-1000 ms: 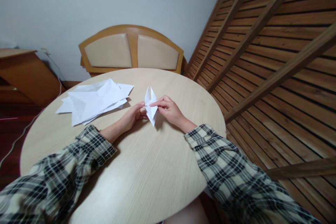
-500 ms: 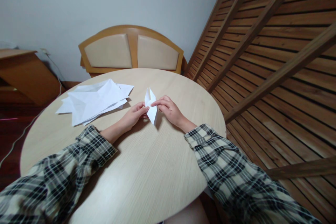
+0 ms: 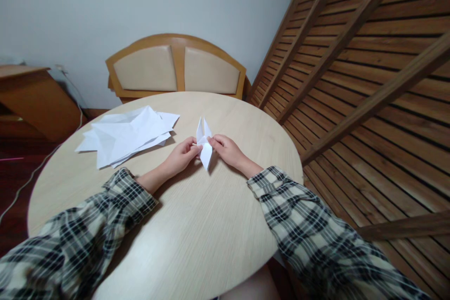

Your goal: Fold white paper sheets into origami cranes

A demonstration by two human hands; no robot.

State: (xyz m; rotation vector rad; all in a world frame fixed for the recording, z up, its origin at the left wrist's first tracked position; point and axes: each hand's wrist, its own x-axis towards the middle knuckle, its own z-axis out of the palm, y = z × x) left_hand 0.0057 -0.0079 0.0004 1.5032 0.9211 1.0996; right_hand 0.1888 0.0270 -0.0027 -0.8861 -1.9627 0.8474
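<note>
Round pale wooden table (image 3: 197,225), plain grey wall behind. At its middle sits a small white folded paper figure (image 3: 204,146), two points up, lower tip toward the tabletop. The left hand (image 3: 181,154) pinches its left edge and the right hand (image 3: 227,149) its right, both fingertip grips narrow and closed on paper. Looks like a crease being pressed mid-fold; the next move calls for aligned edges and steady pinches. A pile of loose white sheets (image 3: 126,133) lies to the left, a tan padded wooden chair (image 3: 176,68) on the far side.

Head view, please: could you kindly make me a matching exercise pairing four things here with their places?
1 folded paper
2 loose sheets
3 chair
4 slatted wooden panel

A beyond the table's far edge
B pinched between left hand and right hand
C right of the table
D flat on the table, left of both hands

Pairs: 1-B, 2-D, 3-A, 4-C
</note>
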